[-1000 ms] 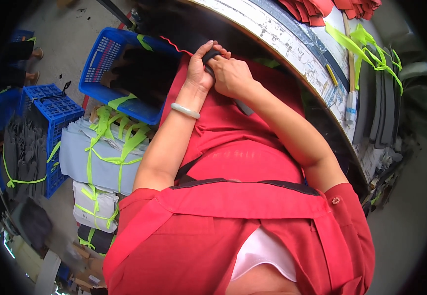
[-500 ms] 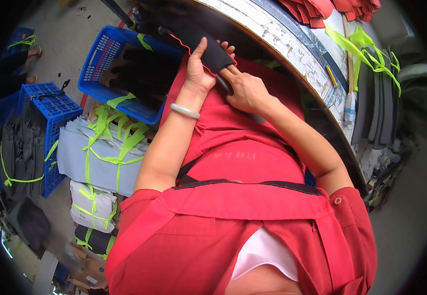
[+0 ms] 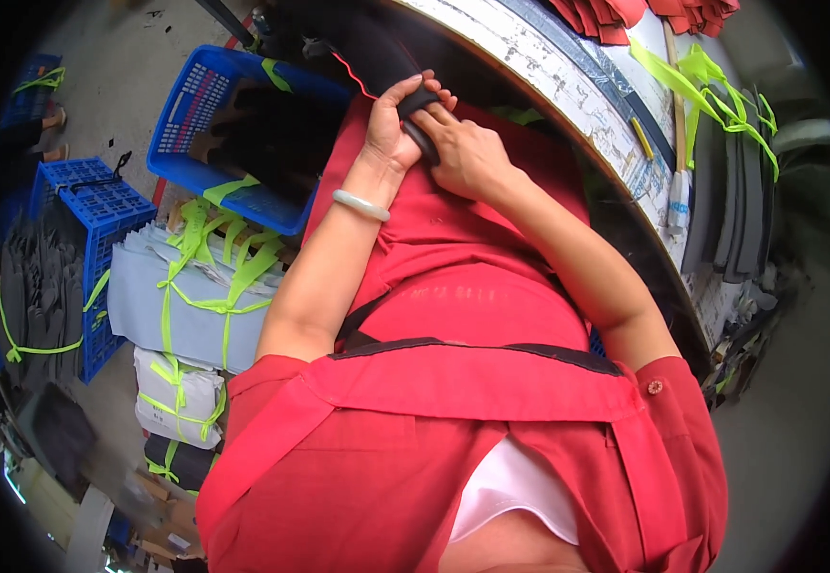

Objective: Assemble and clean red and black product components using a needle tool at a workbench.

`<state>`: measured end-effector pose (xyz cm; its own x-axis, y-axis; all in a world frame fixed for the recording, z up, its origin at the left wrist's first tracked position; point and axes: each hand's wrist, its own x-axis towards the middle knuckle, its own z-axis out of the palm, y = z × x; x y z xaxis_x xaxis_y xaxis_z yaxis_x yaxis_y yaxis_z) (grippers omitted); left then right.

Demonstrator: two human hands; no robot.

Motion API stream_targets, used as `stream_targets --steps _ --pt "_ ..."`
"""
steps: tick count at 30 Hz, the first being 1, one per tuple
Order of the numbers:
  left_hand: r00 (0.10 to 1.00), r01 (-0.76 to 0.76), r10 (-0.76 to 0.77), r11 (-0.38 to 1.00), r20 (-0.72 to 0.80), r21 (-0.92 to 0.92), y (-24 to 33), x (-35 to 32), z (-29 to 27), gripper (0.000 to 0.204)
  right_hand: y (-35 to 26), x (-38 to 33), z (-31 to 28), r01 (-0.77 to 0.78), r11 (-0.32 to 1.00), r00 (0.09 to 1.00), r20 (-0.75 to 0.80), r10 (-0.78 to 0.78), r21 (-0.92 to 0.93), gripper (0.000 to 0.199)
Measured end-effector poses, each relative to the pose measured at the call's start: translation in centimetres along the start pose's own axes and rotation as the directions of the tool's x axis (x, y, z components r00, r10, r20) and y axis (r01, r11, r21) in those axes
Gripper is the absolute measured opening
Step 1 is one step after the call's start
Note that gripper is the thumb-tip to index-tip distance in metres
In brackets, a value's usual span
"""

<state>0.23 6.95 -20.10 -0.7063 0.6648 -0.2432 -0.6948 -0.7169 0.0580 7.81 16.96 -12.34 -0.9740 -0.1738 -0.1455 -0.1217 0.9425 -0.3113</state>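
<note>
A black fabric piece point(image 3: 377, 55) with a thin red edge stretches from beyond my hands toward the far left. My left hand point(image 3: 396, 129), a pale bangle on its wrist, is closed round its near end, thumb on top. There the cloth is bunched and folded over. My right hand point(image 3: 468, 153) meets the left one, its fingertips pressed onto the bunched cloth. A smooth dark curved piece point(image 3: 422, 141) shows between the two palms; whether it is part of the cloth or a separate thing, I cannot tell. Both hands are over my red apron point(image 3: 491, 239).
A blue crate point(image 3: 171, 158) with dark pieces inside stands at the left. Beside it are grey sheets point(image 3: 148, 296) and a white bundle point(image 3: 176, 396), tied with neon-yellow strips. Along the right runs a worn white table edge point(image 3: 568, 115), bearing red pieces point(image 3: 596, 19) and dark strips point(image 3: 740, 191).
The near end of the black fabric, flat and extended before, is now bunched between my hands. My right hand has shifted slightly left and away from me, closer to the left hand.
</note>
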Motion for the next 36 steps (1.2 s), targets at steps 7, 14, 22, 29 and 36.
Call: stream_targets --steps 7,14,22,29,36 --pt "0.991 0.007 -0.001 0.999 -0.13 0.041 0.6 -1.1 1.6 0.026 0.1 -1.9 -0.6 -0.021 0.999 0.998 0.061 0.019 0.038 0.056" --pt "0.994 0.018 -0.018 1.0 -0.106 0.003 0.3 -0.1 0.3 0.018 0.2 2.2 0.9 -0.075 0.996 0.964 0.252 0.083 -0.043 0.044" --pt "0.998 0.022 -0.022 1.0 -0.064 0.0 -0.5 0.0 0.5 0.029 0.4 0.3 -0.2 -0.063 0.997 0.994 0.097 0.057 0.051 0.056" --pt "0.992 0.003 0.004 0.998 -0.125 0.06 0.0 -1.5 1.6 0.03 0.2 -3.0 -0.5 -0.062 0.998 0.991 0.122 0.062 0.002 0.047" --pt "0.992 0.047 -0.042 0.998 -0.12 0.038 0.4 -0.2 0.2 0.017 0.1 1.8 -0.7 0.033 0.992 0.962 0.274 0.002 -0.122 0.047"
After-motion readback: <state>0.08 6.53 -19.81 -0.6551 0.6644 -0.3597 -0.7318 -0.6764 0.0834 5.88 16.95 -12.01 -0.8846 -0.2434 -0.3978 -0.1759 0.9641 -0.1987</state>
